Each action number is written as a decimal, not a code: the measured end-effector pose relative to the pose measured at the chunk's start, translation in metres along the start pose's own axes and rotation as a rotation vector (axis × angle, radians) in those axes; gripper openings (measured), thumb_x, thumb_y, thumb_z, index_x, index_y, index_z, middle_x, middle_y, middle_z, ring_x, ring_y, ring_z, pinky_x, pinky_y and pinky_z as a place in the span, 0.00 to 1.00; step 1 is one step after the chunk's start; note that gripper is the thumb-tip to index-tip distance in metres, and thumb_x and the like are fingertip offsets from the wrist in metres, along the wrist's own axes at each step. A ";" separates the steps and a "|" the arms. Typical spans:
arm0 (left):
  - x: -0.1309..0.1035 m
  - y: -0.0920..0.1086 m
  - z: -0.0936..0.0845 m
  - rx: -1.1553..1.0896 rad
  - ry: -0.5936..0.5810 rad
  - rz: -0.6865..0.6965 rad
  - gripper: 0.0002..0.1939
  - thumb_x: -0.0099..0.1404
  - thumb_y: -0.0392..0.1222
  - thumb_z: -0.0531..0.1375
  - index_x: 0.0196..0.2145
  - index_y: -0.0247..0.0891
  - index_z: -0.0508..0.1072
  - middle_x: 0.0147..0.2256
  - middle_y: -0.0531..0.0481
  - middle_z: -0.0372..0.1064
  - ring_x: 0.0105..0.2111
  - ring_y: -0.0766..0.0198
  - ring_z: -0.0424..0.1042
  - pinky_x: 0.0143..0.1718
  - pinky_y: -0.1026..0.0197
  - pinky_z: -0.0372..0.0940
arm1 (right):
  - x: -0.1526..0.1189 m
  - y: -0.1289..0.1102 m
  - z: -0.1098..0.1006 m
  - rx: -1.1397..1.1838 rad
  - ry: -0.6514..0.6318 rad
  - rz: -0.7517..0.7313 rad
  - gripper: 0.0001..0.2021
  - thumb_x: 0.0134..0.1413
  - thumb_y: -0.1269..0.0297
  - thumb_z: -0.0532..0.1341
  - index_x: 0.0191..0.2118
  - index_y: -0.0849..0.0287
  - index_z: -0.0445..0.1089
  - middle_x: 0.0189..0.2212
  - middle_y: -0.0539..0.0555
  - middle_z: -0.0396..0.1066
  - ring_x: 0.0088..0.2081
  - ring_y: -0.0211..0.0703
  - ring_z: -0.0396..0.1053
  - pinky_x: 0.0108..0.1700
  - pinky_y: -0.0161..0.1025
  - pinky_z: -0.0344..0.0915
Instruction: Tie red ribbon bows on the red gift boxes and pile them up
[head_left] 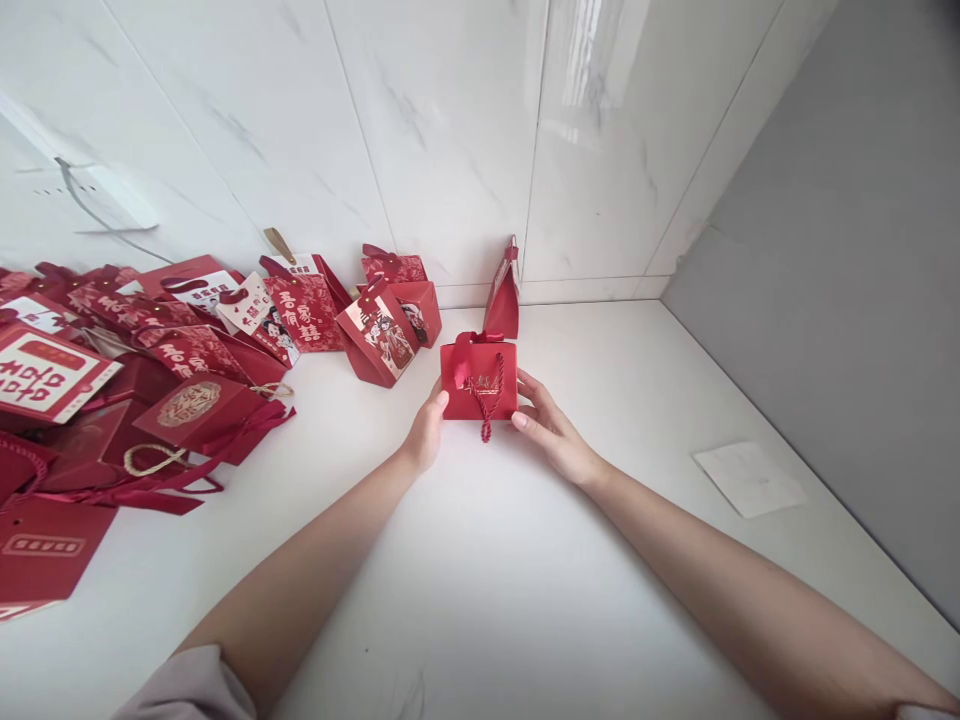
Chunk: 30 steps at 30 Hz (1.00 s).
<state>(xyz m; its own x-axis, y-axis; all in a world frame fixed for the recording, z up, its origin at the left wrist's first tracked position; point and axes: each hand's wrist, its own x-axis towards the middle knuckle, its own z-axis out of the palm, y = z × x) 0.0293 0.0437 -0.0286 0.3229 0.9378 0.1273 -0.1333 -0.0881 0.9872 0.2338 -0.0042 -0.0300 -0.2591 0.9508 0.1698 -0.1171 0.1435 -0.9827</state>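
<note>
Between my two hands is a small red gift box with gold lettering, a red ribbon bow on top and a twisted red cord hanging down its front. My left hand grips its left side, the thumb on the near edge. On the right side, my right hand holds it with thumb in front and fingers behind. Whether the box rests on the white tabletop or is slightly raised, I cannot tell. Just behind it, a narrow red gift box stands upright near the wall.
Many red gift boxes lie heaped at the left, ribbons and cords trailing. A box with a printed figure stands nearer the middle. A white paper square lies at the right. Marbled tiles and a grey wall border the table.
</note>
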 end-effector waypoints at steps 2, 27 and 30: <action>0.001 -0.002 -0.002 -0.002 0.025 -0.035 0.31 0.67 0.60 0.50 0.59 0.36 0.66 0.56 0.42 0.69 0.59 0.50 0.65 0.60 0.47 0.60 | 0.002 0.004 -0.001 0.028 0.080 0.021 0.35 0.59 0.49 0.61 0.67 0.44 0.46 0.64 0.59 0.54 0.50 0.48 0.70 0.55 0.55 0.67; 0.006 -0.005 -0.007 0.024 0.103 -0.021 0.37 0.61 0.39 0.59 0.65 0.46 0.50 0.50 0.42 0.68 0.37 0.62 0.72 0.38 0.56 0.68 | 0.011 0.007 0.003 0.155 0.261 0.042 0.21 0.57 0.51 0.62 0.52 0.52 0.63 0.50 0.55 0.69 0.46 0.47 0.71 0.48 0.48 0.73; 0.004 -0.002 -0.008 -0.008 -0.002 0.012 0.31 0.64 0.43 0.57 0.64 0.44 0.56 0.62 0.41 0.58 0.52 0.54 0.68 0.49 0.52 0.67 | 0.010 0.005 0.003 0.150 0.249 0.029 0.22 0.56 0.53 0.63 0.54 0.52 0.64 0.51 0.56 0.69 0.47 0.47 0.71 0.51 0.48 0.72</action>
<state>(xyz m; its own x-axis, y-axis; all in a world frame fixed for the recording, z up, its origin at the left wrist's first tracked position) 0.0232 0.0507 -0.0303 0.3227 0.9362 0.1395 -0.1449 -0.0968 0.9847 0.2279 0.0052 -0.0334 -0.0235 0.9947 0.1001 -0.2586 0.0906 -0.9617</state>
